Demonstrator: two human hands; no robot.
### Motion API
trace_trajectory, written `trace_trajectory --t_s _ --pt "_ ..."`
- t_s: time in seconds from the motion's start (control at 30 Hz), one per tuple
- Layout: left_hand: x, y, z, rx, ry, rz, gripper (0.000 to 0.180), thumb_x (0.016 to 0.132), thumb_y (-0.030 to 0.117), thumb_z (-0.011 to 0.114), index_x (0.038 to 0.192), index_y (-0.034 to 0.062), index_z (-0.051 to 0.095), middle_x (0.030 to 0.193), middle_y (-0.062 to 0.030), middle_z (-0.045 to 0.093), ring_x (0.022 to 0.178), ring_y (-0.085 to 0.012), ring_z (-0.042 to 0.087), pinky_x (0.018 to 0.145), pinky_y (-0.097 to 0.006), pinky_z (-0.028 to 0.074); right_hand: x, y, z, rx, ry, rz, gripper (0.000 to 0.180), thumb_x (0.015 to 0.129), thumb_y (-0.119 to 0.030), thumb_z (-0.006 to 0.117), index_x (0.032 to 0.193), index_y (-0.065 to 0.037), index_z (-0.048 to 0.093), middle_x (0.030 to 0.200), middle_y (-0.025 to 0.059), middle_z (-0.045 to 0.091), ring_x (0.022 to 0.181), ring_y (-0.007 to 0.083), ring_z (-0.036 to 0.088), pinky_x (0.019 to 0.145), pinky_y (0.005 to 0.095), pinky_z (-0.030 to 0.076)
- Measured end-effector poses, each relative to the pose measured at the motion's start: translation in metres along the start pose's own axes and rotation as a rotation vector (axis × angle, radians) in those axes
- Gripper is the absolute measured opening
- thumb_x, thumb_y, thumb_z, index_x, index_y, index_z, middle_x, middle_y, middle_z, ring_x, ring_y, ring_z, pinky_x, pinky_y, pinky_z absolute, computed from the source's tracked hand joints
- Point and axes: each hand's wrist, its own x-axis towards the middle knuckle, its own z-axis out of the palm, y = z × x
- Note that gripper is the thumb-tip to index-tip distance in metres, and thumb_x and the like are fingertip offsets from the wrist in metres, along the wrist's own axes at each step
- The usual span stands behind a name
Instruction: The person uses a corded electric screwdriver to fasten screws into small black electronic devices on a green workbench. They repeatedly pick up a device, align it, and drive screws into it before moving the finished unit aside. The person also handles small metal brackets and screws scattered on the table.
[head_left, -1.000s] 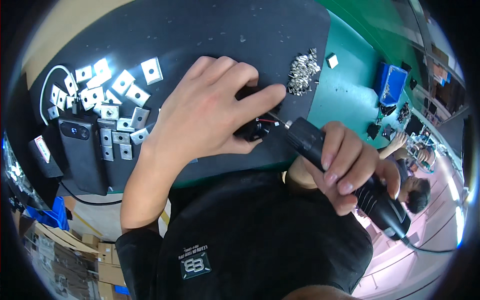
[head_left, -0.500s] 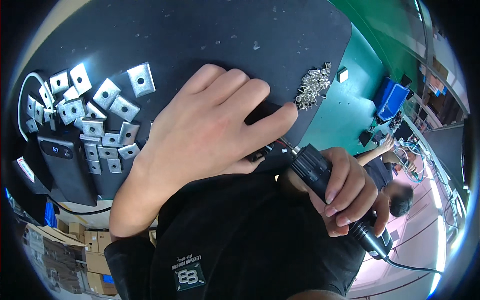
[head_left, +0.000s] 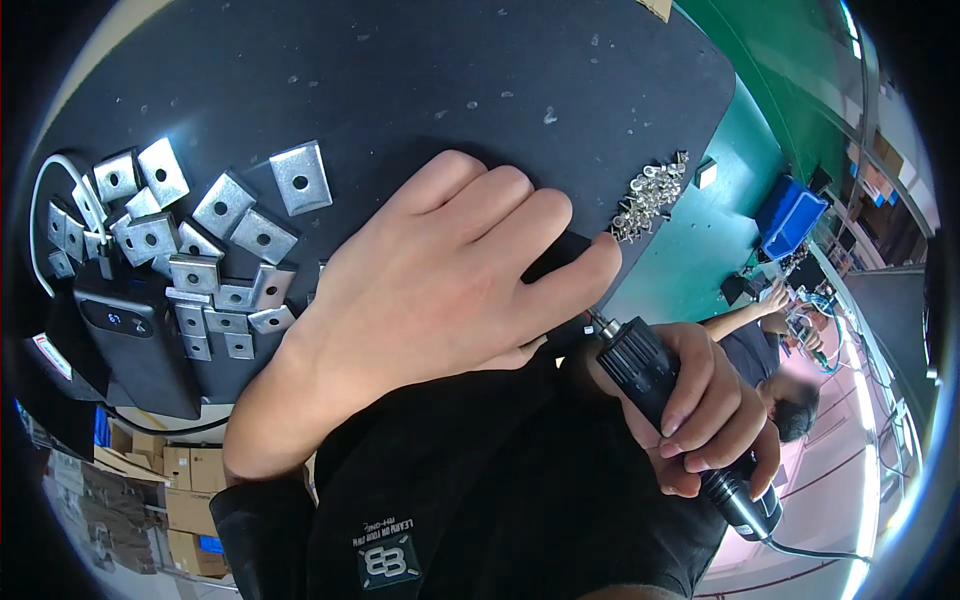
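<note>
Right hand [head_left: 700, 420] wrapped tight round a black electric screwdriver [head_left: 660, 385], bit aimed left at a small dark part [head_left: 560, 262] pinned to the black mat [head_left: 400, 80] under the cupped left hand [head_left: 440, 290], mostly hidden. Best done with driver in line with the fastener, part held flat, fingertips [head_left: 600, 262] clear of the bit. Loose screws [head_left: 648, 195] far right, square steel plates [head_left: 200, 250] heaped left.

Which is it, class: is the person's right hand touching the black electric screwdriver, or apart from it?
Touching. The head view shows the right hand with its fingers wrapped around the barrel of the electric screwdriver, no gap between them.
</note>
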Motion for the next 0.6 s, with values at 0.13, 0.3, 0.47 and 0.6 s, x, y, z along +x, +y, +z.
trace_trajectory --t_s 0.13,0.3,0.47,0.6 --pt "0.001 0.001 -0.002 -0.014 -0.017 0.012 0.065 0.048 0.032 0.077 0.110 0.0201 0.063 0.096 -0.0024 0.053 0.083 -0.0203 0.054 0.076 -0.034 0.041 0.001 -0.001 -0.006 0.073 -0.044 0.005 0.043 0.083 -0.007 0.070 0.119 -0.022 0.051 0.089 0.0010 0.058 0.076 0.0132 0.061 0.075 0.0280 0.054" --pt "0.005 0.001 -0.011 -0.016 -0.044 0.017 0.062 0.051 0.033 0.078 0.110 0.0170 0.063 0.095 -0.0035 0.054 0.084 -0.0225 0.054 0.076 -0.035 0.041 0.001 -0.004 -0.008 0.067 -0.019 0.109 0.055 0.083 -0.008 0.069 0.128 -0.030 0.046 0.091 0.0001 0.059 0.073 0.0123 0.060 0.067 0.0249 0.050" --pt "0.004 0.011 -0.012 0.055 -0.011 0.059 0.064 0.052 0.033 0.079 0.110 0.0123 0.061 0.096 -0.0048 0.056 0.087 -0.0235 0.056 0.078 -0.035 0.042 0.001 -0.019 0.009 -0.017 0.105 0.161 0.064 0.083 -0.011 0.068 0.135 -0.035 0.040 0.088 0.0002 0.059 0.067 0.0114 0.055 0.064 0.0271 0.045" --pt "0.005 0.012 -0.015 0.038 -0.063 0.111 0.072 0.050 0.041 0.079 0.112 0.0110 0.061 0.093 -0.0052 0.058 0.085 -0.0246 0.056 0.079 -0.037 0.042 0.001 -0.026 0.003 0.159 0.211 0.146 0.069 0.078 -0.006 0.065 0.138 -0.031 0.040 0.087 -0.0016 0.055 0.068 0.0110 0.051 0.066 0.0292 0.038"
